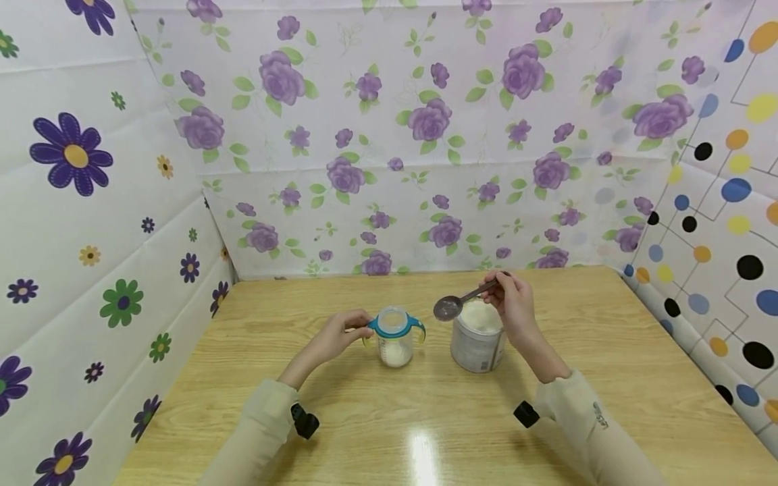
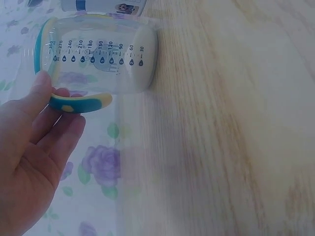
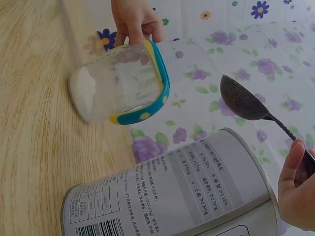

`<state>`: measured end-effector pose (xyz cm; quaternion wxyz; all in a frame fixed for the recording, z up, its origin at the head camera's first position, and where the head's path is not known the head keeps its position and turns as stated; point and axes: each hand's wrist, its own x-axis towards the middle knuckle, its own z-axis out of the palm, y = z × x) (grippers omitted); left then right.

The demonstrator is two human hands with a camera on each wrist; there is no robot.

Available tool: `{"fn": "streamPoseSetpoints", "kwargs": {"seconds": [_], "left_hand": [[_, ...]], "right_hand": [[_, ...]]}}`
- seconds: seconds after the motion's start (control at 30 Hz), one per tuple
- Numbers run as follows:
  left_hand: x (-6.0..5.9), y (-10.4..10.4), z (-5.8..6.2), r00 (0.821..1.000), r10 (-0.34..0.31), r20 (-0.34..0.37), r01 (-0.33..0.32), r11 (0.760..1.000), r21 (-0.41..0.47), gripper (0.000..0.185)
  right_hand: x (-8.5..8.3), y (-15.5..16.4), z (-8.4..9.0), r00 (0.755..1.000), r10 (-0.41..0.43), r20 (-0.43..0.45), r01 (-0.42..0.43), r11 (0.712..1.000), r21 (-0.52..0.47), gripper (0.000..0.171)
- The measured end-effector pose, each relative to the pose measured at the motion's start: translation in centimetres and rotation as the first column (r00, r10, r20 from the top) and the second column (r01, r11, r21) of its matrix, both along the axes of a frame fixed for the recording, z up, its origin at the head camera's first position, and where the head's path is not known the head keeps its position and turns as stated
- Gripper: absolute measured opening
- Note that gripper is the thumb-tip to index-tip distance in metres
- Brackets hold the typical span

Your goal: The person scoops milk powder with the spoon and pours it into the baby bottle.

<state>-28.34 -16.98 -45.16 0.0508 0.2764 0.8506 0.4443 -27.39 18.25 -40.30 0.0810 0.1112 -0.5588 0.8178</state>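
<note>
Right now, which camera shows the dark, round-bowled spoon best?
The right wrist view: the dark, round-bowled spoon appears largest, nearly side-on, though the right hand hides some of it. The head view shows it smaller, from above; the left wrist view doesn't show it.

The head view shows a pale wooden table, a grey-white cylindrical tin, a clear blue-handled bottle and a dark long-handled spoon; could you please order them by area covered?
Pale wooden table
Grey-white cylindrical tin, partly hidden
Clear blue-handled bottle
Dark long-handled spoon, long but thin
</note>
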Motion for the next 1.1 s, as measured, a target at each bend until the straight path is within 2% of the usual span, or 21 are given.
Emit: {"fn": "streamPoseSetpoints", "kwargs": {"seconds": [0.37,0.63,0.87,1.1], "left_hand": [[0.0,0.1,-0.1,1.0,-0.003,-0.004,0.004,0.999,0.035,0.015],[0.0,0.1,-0.1,1.0,-0.001,-0.002,0.002,0.999,0.033,0.014],[-0.1,0.0,-0.4,1.0,-0.001,0.012,0.0,0.999,0.042,0.013],[-0.2,0.0,-0.6,1.0,-0.002,-0.002,0.003,0.999,0.041,0.013]], "right_hand": [[-0.2,0.4,0.0,0.999,-0.029,0.03,0.03,0.999,-0.033,0.031],[-0.2,0.6,-0.1,0.994,-0.11,-0.014,0.111,0.993,0.036,0.03],[-0.3,0.9,-0.1,0.991,-0.129,-0.037,0.131,0.991,0.036,0.03],[-0.4,1.3,0.0,0.987,-0.162,-0.017,0.162,0.986,0.031,0.029]]}}
